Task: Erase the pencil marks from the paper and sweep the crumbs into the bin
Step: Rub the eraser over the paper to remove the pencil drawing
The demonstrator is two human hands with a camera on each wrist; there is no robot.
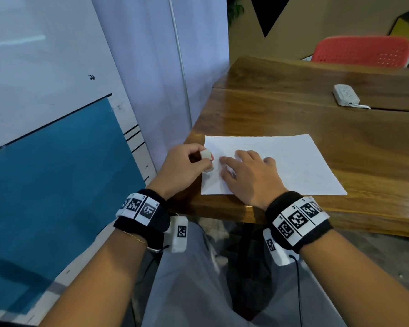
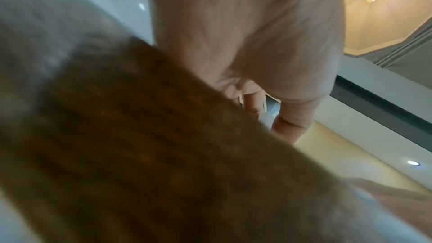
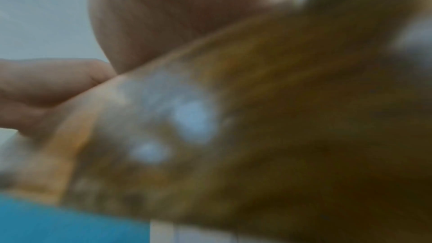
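Observation:
A white sheet of paper point(image 1: 281, 161) lies on the wooden table point(image 1: 316, 119) near its left front corner. Faint pencil marks show on its left part. My left hand point(image 1: 189, 166) pinches a white eraser point(image 1: 206, 159) at the paper's left edge. My right hand point(image 1: 248, 173) lies flat on the paper beside it, fingers spread and pointing left. Both wrist views are blurred: the left wrist view shows my left palm point(image 2: 245, 43) over the table edge point(image 2: 163, 136), the right wrist view my right palm point(image 3: 175, 16). I see no crumbs and no bin.
A white power strip point(image 1: 346, 95) with a cord lies at the back right of the table. A red chair point(image 1: 361, 51) stands behind the table. A white and blue wall panel point(image 1: 57, 161) runs along the left, close to the table's edge.

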